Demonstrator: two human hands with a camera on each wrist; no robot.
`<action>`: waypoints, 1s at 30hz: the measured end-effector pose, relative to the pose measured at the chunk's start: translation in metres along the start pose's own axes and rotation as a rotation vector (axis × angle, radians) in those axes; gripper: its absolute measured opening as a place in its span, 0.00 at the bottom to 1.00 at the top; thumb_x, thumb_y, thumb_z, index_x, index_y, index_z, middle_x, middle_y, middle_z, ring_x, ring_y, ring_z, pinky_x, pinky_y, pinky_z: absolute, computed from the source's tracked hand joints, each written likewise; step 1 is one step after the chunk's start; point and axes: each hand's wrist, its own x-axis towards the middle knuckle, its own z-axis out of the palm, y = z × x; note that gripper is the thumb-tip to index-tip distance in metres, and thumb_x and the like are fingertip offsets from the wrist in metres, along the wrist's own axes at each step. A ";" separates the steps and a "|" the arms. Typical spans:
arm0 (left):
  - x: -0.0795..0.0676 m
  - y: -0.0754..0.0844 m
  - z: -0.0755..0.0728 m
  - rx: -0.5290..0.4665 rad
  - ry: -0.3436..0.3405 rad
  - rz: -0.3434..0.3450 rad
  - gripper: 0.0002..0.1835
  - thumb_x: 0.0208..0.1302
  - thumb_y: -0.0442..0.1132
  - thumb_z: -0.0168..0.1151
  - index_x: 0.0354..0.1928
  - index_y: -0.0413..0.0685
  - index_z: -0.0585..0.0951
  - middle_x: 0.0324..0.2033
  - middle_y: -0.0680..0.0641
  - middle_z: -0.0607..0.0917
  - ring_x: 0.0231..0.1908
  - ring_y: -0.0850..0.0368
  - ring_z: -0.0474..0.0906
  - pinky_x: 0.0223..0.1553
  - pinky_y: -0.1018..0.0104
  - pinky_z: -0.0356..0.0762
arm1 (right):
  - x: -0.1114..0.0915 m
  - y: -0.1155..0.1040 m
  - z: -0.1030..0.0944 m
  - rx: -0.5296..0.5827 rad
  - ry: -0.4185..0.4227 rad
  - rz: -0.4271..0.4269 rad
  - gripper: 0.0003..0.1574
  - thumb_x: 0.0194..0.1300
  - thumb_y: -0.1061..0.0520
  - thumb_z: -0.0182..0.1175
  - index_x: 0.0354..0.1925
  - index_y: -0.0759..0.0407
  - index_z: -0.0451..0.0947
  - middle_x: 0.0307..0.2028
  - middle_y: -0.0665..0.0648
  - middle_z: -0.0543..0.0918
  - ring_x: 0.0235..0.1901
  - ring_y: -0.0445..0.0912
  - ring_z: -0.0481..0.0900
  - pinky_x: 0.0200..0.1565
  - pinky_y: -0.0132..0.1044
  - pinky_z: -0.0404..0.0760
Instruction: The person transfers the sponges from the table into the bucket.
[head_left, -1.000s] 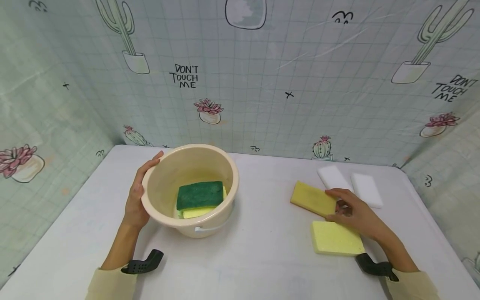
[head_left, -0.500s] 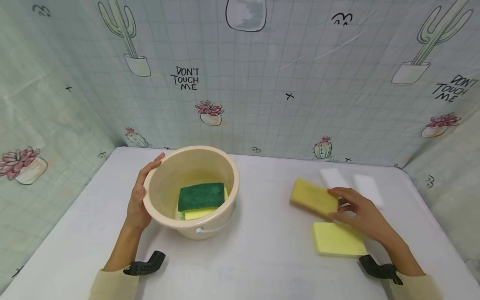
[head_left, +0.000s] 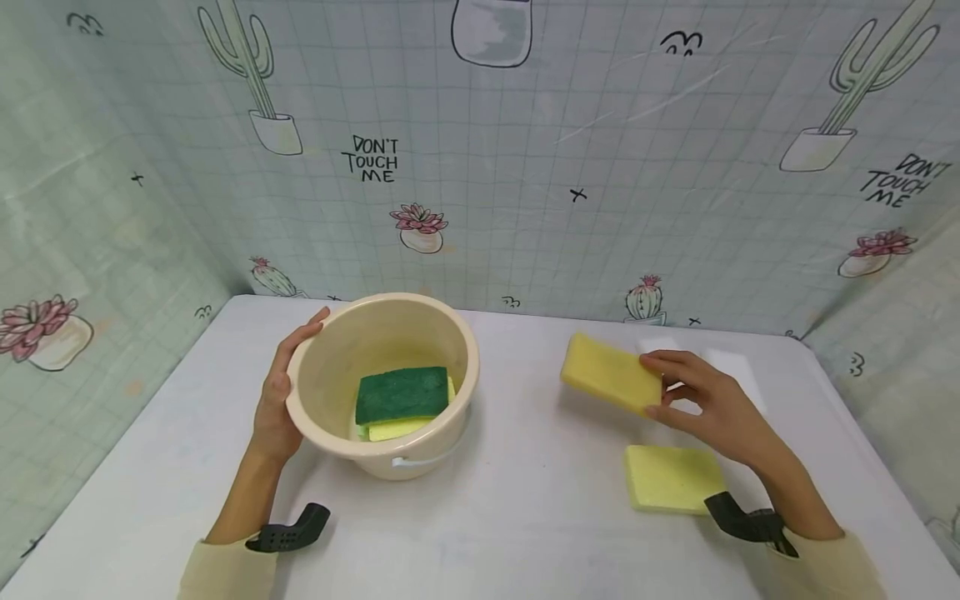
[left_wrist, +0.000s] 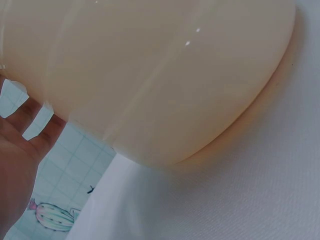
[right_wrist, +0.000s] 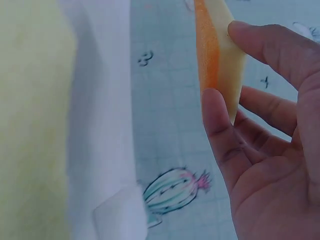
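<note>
My left hand (head_left: 277,400) lies against the outer left side of a cream bucket (head_left: 318,435), its fingers reaching along below the rim. In the left wrist view, the extended fingers (left_wrist: 47,135) touch the bucket wall (left_wrist: 150,75). Inside the bucket, a dark green scouring pad (head_left: 401,395) lies over a pale yellow sponge (head_left: 397,428). With thumb and fingertips, my right hand (head_left: 712,404) pinches a yellow sponge (head_left: 611,372) by its right end, tilted above the table. The right wrist view shows an orange layer along this sponge (right_wrist: 230,65).
Below the right hand lies a light yellow sponge (head_left: 671,479). Two white sponge blocks, one a white block (head_left: 733,371), lie at the back right, partly behind the hand. A patterned curtain (head_left: 480,167) closes off the back and sides of the white table (head_left: 510,517).
My right hand has raised the yellow sponge off the table and moved it slightly left and away from the light yellow sponge. The left hand and bucket have stayed put.
</note>
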 end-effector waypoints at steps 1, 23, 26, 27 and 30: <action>0.000 0.000 0.000 0.004 0.000 0.001 0.34 0.70 0.55 0.47 0.71 0.43 0.59 0.73 0.43 0.52 0.70 0.47 0.48 0.65 0.67 0.59 | 0.003 -0.003 0.000 0.010 -0.002 -0.011 0.39 0.52 0.71 0.69 0.62 0.62 0.71 0.58 0.56 0.72 0.39 0.41 0.77 0.41 0.25 0.78; 0.000 0.001 0.000 -0.003 0.006 0.002 0.33 0.70 0.54 0.46 0.70 0.43 0.60 0.73 0.43 0.52 0.70 0.47 0.47 0.65 0.67 0.59 | 0.058 -0.052 0.009 0.136 -0.030 -0.165 0.39 0.49 0.74 0.70 0.61 0.64 0.72 0.58 0.58 0.72 0.42 0.43 0.76 0.41 0.29 0.80; 0.000 0.001 0.000 0.012 0.010 0.003 0.34 0.70 0.54 0.46 0.70 0.42 0.59 0.73 0.42 0.52 0.71 0.47 0.47 0.65 0.67 0.58 | 0.065 -0.059 0.013 0.148 -0.037 -0.179 0.39 0.49 0.73 0.70 0.60 0.65 0.73 0.58 0.58 0.73 0.43 0.43 0.76 0.41 0.30 0.80; 0.000 0.001 0.000 0.019 0.010 0.003 0.34 0.70 0.54 0.46 0.70 0.42 0.59 0.73 0.42 0.52 0.71 0.47 0.47 0.65 0.67 0.58 | 0.068 -0.062 0.014 0.152 -0.040 -0.183 0.38 0.49 0.73 0.70 0.60 0.65 0.73 0.58 0.58 0.72 0.42 0.43 0.76 0.41 0.30 0.80; 0.000 0.002 0.000 0.011 0.005 0.007 0.34 0.70 0.54 0.46 0.71 0.42 0.59 0.73 0.42 0.52 0.70 0.47 0.47 0.65 0.67 0.58 | 0.077 -0.071 0.019 0.165 -0.052 -0.192 0.37 0.50 0.72 0.69 0.60 0.64 0.73 0.58 0.58 0.73 0.42 0.43 0.76 0.41 0.31 0.80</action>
